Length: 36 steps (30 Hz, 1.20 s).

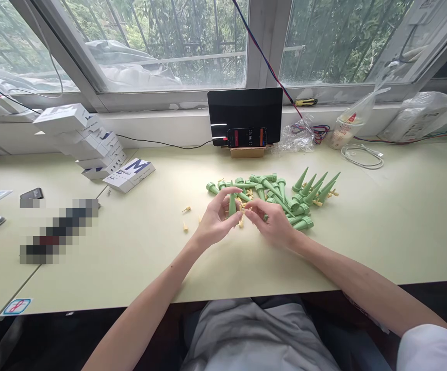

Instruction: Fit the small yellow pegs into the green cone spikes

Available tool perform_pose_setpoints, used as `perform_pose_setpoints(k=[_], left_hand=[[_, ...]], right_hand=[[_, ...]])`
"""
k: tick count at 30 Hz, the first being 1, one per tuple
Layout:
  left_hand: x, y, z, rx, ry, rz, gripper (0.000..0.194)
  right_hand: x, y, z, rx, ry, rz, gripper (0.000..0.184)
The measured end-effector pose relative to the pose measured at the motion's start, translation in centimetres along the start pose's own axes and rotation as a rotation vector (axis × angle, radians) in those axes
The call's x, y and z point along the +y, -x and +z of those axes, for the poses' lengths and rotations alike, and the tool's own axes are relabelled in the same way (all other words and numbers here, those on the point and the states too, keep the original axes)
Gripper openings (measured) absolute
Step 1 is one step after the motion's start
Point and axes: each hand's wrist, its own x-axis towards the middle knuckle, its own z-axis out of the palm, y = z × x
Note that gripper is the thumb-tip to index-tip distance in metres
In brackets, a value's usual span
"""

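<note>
Left hand [218, 219] is closed round a light-green tapered plastic spike [232, 202], tip up, over the table just on the near side of the pile. Right hand [271, 220] is just to its right, fingertips drawn in toward the thumb; can't tell if a part is pinched there. Looks like fingertip work around the spike's lower end, my read. To do it well: grip low on the body so the tip doesn't swing, line up square to the axis, press lightly and evenly, hold both wrists steady. Main obstruction is the jumbled heap of light-green plastic spikes [281, 193] right beyond the hands, so a knuckle could roll some. 4 or so more point far and up at its right [319, 188]. Small yellow plastic pieces sit loose too: 2 left of the left hand [185, 226], easy to sweep with a forearm. Far side: black flat-screened tablet [245, 109] with a black phone showing a timer [246, 137] before it, clear of the work. Leaning stack of white cardboard boxes [70, 119] far left looks tippy; white coiled cable [362, 157] far right is well apart
</note>
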Motion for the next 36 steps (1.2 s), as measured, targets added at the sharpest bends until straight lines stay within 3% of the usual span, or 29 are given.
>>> perform_pose_setpoints(k=[14, 36], left_hand=[[0.25, -0.01, 0.14, 0.020, -0.013, -0.013, 0.042], [0.01, -0.08, 0.27, 0.001, -0.029, -0.016, 0.033]], right_hand=[[0.34, 0.14, 0.06, -0.046, -0.021, -0.031, 0.017], [0.42, 0.00, 0.11, -0.060, 0.046, -0.041, 0.031]])
